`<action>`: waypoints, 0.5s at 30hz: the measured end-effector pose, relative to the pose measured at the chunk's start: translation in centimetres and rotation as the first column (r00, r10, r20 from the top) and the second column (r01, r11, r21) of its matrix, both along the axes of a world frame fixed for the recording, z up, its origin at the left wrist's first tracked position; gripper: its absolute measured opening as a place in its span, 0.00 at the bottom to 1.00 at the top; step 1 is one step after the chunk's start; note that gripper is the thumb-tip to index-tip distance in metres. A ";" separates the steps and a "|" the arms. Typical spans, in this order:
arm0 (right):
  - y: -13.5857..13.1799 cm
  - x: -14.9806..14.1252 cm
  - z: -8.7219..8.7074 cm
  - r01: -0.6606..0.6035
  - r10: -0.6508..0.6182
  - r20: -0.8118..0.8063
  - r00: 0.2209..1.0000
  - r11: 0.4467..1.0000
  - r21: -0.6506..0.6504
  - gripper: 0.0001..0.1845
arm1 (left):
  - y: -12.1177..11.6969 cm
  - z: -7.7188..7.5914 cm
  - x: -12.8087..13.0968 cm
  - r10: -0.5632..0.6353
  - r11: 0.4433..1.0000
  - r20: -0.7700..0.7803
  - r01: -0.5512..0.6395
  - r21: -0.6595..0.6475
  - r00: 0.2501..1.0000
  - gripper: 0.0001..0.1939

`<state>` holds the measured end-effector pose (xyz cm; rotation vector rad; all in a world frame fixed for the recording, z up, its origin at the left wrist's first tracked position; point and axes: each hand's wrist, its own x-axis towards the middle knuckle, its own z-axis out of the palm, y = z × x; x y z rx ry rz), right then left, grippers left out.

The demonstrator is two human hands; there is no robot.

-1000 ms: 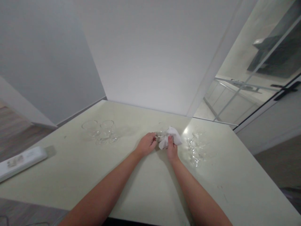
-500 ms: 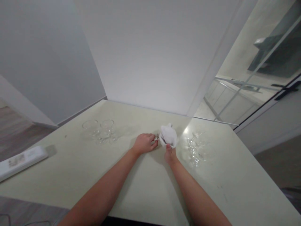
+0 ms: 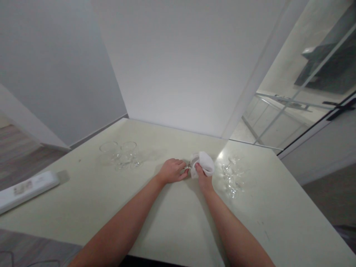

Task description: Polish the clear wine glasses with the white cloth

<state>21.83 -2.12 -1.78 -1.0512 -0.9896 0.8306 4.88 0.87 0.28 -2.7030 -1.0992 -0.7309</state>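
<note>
Near the middle of the pale table (image 3: 172, 215), my left hand (image 3: 173, 171) is closed on the stem of a clear wine glass (image 3: 194, 160), which lies tilted on its side with its bowl to the right. My right hand (image 3: 204, 178) grips a white cloth (image 3: 207, 163) that wraps the bowl, thumb towards the glass. The cloth covers most of the bowl. To the left stand a few clear stemmed glasses (image 3: 128, 147). More clear glasses (image 3: 230, 178) are just right of my right hand; their outlines blur together.
A long white box-like object (image 3: 30, 187) lies at the table's left edge. Behind the table rises a white wall (image 3: 178, 74). A glass-paned door with a black handle (image 3: 342, 107) is at the right.
My right hand has turned and shifted slightly right with the cloth, showing part of the glass bowl. My left hand keeps its hold on the stem.
</note>
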 end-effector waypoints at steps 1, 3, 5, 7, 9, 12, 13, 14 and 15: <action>0.4 0.1 -0.2 0.007 -0.011 -0.094 0.996 0.999 -0.041 0.21 | -0.1 0.0 0.0 -0.001 1.000 -0.014 0.001 0.015 1.000 0.12; 1.1 0.2 -0.5 -0.030 -0.004 -0.342 0.940 0.995 -0.095 0.21 | -0.2 0.0 0.1 0.003 1.000 -0.023 -0.003 0.025 1.000 0.11; 1.6 0.2 -0.6 -0.139 0.063 -0.532 0.844 0.985 -0.103 0.22 | -0.1 -0.1 0.1 0.017 1.000 -0.009 -0.017 0.008 1.000 0.10; 1.7 0.1 -0.6 -0.267 0.155 -0.589 0.793 0.958 -0.107 0.18 | 0.2 -0.1 -0.2 0.054 0.998 0.009 -0.054 -0.011 0.998 0.09; 1.4 0.1 -0.6 -0.351 0.233 -0.545 0.805 0.928 -0.122 0.15 | 0.6 -0.1 -0.7 0.111 0.994 0.007 -0.111 0.004 0.994 0.07; 0.9 0.0 -0.8 -0.422 0.374 -0.314 0.872 0.901 -0.098 0.16 | 1.3 0.2 -1.5 0.164 0.980 -0.025 -0.160 0.115 0.986 0.07; 0.8 0.0 -0.9 -0.432 0.405 -0.223 0.887 0.898 -0.087 0.16 | 1.3 0.4 -1.7 0.156 0.976 -0.037 -0.148 0.162 0.987 0.06; 0.8 0.0 -1.0 -0.432 0.418 -0.153 0.896 0.899 -0.076 0.16 | 1.3 0.6 -1.8 0.138 0.971 -0.048 -0.125 0.204 0.989 0.06; 0.8 -0.1 -1.2 -0.426 0.418 -0.114 0.901 0.902 -0.068 0.16 | 1.3 0.7 -1.9 0.111 0.967 -0.059 -0.094 0.239 0.992 0.05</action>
